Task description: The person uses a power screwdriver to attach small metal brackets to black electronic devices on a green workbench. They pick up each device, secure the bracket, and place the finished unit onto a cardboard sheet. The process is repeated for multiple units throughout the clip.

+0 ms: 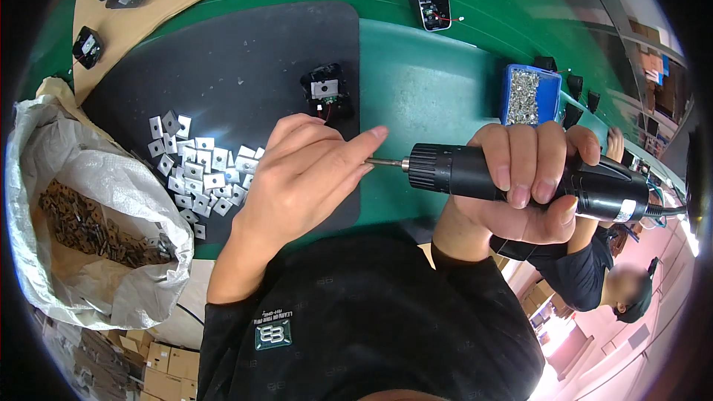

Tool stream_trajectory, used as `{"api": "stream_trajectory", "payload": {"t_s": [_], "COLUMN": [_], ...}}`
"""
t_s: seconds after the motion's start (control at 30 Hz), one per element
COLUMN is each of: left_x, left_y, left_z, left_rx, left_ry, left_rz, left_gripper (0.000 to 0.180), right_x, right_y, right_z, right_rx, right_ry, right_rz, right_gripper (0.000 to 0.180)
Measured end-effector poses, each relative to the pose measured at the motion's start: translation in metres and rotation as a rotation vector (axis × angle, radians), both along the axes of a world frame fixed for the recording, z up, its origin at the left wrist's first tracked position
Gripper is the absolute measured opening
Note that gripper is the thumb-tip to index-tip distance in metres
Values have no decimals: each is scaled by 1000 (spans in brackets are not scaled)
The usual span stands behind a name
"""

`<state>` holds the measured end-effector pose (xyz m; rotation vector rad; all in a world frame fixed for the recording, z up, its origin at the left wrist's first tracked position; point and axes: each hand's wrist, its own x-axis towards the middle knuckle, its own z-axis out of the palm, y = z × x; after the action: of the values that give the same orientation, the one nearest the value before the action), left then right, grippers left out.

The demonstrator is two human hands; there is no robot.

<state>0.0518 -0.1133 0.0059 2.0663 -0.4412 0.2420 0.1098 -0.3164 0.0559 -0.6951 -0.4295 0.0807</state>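
Now, driver (pixel 520 178) gripped in the right hand (pixel 523 178), left hand (pixel 304 178) pinching its bit.
Blue box (pixel 529 95) behind; white sack (pixel 89 200) left of metal squares (pixel 200 171).

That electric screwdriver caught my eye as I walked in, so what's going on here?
A person grips a black electric screwdriver in the right hand, held sideways above the green bench. The left hand pinches at its bit tip. Below lie a pile of small square metal plates on a dark mat, a small black part and a blue tray of screws.
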Motion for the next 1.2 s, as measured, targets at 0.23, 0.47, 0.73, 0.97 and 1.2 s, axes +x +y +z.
{"api": "stream_trajectory", "payload": {"t_s": [0.23, 0.47, 0.73, 0.97, 1.2], "left_x": [-1, 0, 4, 4, 4], "left_y": [-1, 0, 1, 2, 2], "left_z": [-6, -2, -1, -4, -8], "left_rx": [-58, 8, 21, -9, -12], "left_ry": [-64, -48, -54, 1, 8], "left_rz": [47, -4, -69, -70, -44], "left_gripper": [43, 40, 34, 30, 34], "right_x": [3, 4, 2, 3, 5], "right_y": [-7, -5, 3, 3, 4], "right_z": [-8, -10, -8, -9, -9], "right_rx": [7, -3, -53, -48, -57], "right_ry": [-37, -38, 14, 1, 0], "right_rz": [86, 76, 20, 38, 53], "right_gripper": [49, 49, 43, 44, 43]}}
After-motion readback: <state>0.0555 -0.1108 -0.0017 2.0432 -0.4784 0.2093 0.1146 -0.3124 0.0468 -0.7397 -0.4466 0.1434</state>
